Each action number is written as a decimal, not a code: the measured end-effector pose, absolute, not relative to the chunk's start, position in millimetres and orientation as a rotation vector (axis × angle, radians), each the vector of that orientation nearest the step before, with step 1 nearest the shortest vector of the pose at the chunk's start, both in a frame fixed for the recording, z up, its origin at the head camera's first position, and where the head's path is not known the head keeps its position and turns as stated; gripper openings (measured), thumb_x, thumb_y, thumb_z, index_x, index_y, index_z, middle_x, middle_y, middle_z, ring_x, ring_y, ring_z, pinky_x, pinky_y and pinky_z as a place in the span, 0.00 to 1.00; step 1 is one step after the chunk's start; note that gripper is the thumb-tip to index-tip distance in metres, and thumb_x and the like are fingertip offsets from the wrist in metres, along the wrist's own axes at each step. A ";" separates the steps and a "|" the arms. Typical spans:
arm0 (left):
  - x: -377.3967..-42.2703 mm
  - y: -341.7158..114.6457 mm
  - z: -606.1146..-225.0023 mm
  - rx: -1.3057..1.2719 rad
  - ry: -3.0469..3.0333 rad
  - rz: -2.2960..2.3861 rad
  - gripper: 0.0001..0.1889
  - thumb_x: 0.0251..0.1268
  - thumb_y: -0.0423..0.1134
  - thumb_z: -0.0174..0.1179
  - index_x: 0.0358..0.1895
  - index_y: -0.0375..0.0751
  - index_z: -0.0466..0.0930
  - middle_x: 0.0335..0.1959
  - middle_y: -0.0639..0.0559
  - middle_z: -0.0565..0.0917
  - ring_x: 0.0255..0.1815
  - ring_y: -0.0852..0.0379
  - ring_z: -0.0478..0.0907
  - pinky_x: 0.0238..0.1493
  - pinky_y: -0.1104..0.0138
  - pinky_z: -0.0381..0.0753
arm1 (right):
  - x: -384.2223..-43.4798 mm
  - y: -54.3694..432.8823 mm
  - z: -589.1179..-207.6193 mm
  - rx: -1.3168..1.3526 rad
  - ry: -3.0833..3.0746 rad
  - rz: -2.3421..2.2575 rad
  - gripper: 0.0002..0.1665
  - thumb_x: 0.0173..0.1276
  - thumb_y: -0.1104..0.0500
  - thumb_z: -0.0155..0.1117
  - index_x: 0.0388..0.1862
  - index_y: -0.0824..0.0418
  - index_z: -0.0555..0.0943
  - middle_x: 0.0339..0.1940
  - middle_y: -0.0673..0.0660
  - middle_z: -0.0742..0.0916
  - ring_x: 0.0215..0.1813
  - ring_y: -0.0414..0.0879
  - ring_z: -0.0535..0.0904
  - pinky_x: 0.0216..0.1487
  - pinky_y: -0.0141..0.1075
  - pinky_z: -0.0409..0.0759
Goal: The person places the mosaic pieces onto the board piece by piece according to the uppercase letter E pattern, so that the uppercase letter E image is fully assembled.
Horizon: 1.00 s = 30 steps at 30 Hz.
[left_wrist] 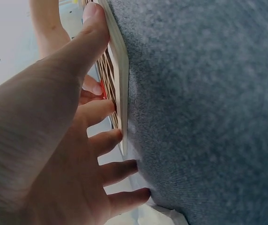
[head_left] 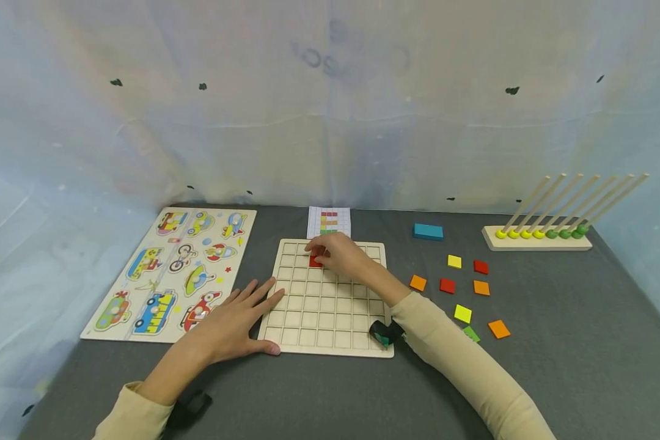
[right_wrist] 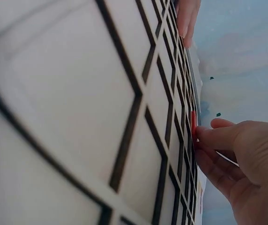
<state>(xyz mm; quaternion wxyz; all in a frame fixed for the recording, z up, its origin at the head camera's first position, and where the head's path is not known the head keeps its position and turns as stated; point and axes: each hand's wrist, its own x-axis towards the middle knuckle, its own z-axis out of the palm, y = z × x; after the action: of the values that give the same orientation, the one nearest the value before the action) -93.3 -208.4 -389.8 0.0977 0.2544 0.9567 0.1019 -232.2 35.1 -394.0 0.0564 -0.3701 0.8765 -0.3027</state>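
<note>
far l: a picture board w/ printed vehicles lies flat on the grey cloth. just r of it is the l hand, fingers spread, thumb apart at the near-l corner of the wooden grid board; the index tip is at its l edge. that board looks thin, stiff and fairly light, so prob. slides easily on cloth – best held by the rim, as the l hand has it.

next, in an upper row l of the board's middle, is the red tile. the r hand reaches over the board to it, thumb and fingertip pinching it; r wrist view shows the tips right at the red. can't tell if it's fully in its cell, or if a 2nd red one is under the fingers. tile looks small, rigid, v. light, maybe a bit slick; unlikely to break – take it by two opposite edges, tips only, so the grid ridges stay clear.

beyond the board: a pattern card w/ coloured squares. r of the board: loose tiles, e.g. an orange tile, a yellow tile, and a green tile partly behind the sleeve; behind them a blue block. far r: a rod stand w/ yellow and green beads.
</note>
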 end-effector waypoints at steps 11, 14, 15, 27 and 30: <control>-90.9 -209.2 -390.2 0.751 2.830 0.323 0.54 0.50 0.76 0.57 0.78 0.49 0.56 0.79 0.44 0.52 0.76 0.32 0.51 0.70 0.38 0.55 | -214.6 67.4 -376.3 -1.151 2.666 -0.922 0.15 0.68 0.67 0.65 0.53 0.65 0.83 0.47 0.57 0.87 0.48 0.48 0.82 0.48 0.37 0.82; -91.4 -209.1 -389.6 0.753 2.834 0.321 0.54 0.50 0.75 0.57 0.78 0.49 0.56 0.79 0.43 0.52 0.76 0.32 0.51 0.70 0.38 0.55 | -210.9 86.1 -374.8 -1.157 2.692 -0.930 0.14 0.67 0.67 0.65 0.52 0.66 0.84 0.46 0.58 0.87 0.47 0.48 0.83 0.47 0.38 0.82; -91.5 -209.1 -389.5 0.753 2.835 0.322 0.54 0.50 0.75 0.57 0.78 0.49 0.56 0.79 0.44 0.52 0.76 0.32 0.51 0.70 0.38 0.55 | -209.8 93.6 -375.8 -1.155 2.701 -0.925 0.14 0.67 0.67 0.65 0.51 0.66 0.84 0.46 0.58 0.87 0.47 0.48 0.83 0.47 0.38 0.83; -92.6 -208.1 -390.7 0.753 2.842 0.327 0.54 0.50 0.75 0.58 0.78 0.49 0.57 0.79 0.43 0.53 0.76 0.32 0.51 0.70 0.38 0.54 | -200.6 193.7 -379.2 -0.959 2.835 -0.922 0.17 0.66 0.68 0.66 0.54 0.67 0.82 0.48 0.59 0.86 0.47 0.51 0.83 0.48 0.44 0.83; -92.7 -208.2 -391.6 0.750 2.841 0.329 0.54 0.49 0.75 0.59 0.78 0.49 0.57 0.79 0.43 0.53 0.76 0.32 0.51 0.70 0.38 0.54 | -199.5 215.9 -376.7 -0.898 2.869 -0.920 0.19 0.66 0.69 0.66 0.56 0.67 0.81 0.49 0.61 0.86 0.47 0.52 0.83 0.48 0.46 0.83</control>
<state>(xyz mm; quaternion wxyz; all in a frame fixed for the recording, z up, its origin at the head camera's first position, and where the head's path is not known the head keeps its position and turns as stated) -92.7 -208.2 -391.6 0.0922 0.2527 0.9567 0.1108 -199.5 215.9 -376.7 -0.0012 -0.2856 0.9125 -0.2927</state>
